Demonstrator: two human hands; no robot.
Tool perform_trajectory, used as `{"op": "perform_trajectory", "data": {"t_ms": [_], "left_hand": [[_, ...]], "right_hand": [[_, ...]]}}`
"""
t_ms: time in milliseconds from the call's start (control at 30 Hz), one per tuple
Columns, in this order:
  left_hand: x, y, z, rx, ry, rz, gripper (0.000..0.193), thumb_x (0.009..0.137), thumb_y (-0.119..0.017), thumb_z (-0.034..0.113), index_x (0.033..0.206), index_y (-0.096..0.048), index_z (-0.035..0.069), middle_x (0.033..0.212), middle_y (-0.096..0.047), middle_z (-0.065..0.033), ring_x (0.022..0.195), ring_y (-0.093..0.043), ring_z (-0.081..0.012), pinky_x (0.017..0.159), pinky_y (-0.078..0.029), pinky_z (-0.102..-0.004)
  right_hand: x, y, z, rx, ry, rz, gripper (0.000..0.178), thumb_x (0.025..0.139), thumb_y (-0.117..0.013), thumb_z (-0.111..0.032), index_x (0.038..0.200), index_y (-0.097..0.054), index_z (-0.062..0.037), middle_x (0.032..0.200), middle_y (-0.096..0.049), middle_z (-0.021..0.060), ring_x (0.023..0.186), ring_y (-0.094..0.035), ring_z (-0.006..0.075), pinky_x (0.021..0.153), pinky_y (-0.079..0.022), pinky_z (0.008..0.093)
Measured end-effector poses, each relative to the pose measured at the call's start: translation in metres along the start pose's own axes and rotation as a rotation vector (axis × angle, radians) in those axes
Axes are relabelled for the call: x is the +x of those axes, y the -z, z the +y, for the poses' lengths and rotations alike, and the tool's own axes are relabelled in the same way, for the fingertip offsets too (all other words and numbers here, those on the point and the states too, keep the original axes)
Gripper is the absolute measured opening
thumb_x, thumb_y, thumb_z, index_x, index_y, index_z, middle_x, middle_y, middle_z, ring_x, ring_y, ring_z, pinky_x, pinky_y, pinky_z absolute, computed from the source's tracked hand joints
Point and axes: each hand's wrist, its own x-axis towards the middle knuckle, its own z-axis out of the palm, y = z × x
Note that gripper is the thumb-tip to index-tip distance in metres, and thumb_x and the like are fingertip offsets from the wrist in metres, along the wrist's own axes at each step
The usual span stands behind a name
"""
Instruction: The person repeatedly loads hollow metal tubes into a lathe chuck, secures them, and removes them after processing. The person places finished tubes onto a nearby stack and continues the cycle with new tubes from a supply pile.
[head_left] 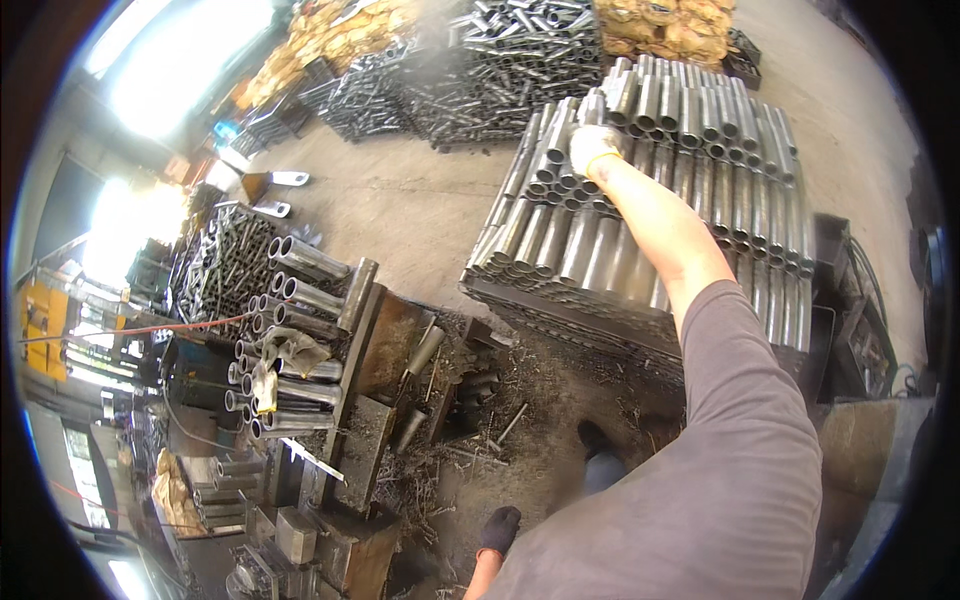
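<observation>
One hand: right hand (592,148) (gloved) on the pipe stack (700,190), fingers curled around a pipe end.
Left hand (499,528): low, grip unclear.

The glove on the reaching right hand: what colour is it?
Pale yellowish-white glove, seen in the head view.

Pale yellow-cuffed glove (592,146), grey steel tubes (700,130), grey sleeve (740,420)

I see a metalworking shop: stacked steel tubes (660,190), a swarf-strewn concrete floor (400,200), and a greasy machine bench (350,440).
</observation>
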Motion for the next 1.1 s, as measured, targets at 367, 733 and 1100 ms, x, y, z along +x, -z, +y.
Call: {"op": "perform_trajectory", "data": {"t_ms": [367, 733, 1100], "left_hand": [[-0.018, 0.008, 0.012, -0.078, 0.346, -0.064, 0.057, 0.104, -0.059, 0.049, 0.14, -0.069, 0.006, 0.144, -0.069, -0.0184, 0.134, -0.064, -0.0353, 0.114, -0.048, -0.0448], [-0.05, 0.084, 0.116, 0.045, -0.025, 0.586, 0.077, 0.098, -0.069, 0.048, 0.161, -0.045, 0.011, 0.16, -0.052, -0.0216, 0.146, -0.052, -0.0405, 0.122, -0.042, -0.0505], [-0.246, 0.15, -0.065, -0.101, -0.255, 0.894, 0.049, 0.072, -0.082, 0.009, 0.119, -0.072, 0.013, 0.115, -0.073, -0.0175, 0.115, -0.068, -0.0383, 0.1, -0.055, -0.0474]], "right_hand": [[0.055, -0.051, 0.088, -0.045, 0.041, 0.309, 0.037, 0.102, -0.058, -0.037, 0.099, -0.082, -0.0081, 0.104, -0.079, 0.0174, 0.092, -0.076, 0.0355, 0.085, -0.061, 0.0474], [-0.307, -0.04, -0.029, 1.639, -0.082, -0.367, 0.036, 0.104, -0.059, -0.03, 0.12, -0.067, 0.0006, 0.112, -0.072, 0.0163, 0.094, -0.071, 0.0242, 0.076, -0.06, 0.0364], [-0.644, 0.02, -0.351, 1.362, 0.449, -1.402, 0.033, 0.089, -0.074, -0.01, 0.119, -0.078, 0.004, 0.107, -0.078, 0.0126, 0.079, -0.07, 0.0147, 0.067, -0.055, 0.0247]]}}
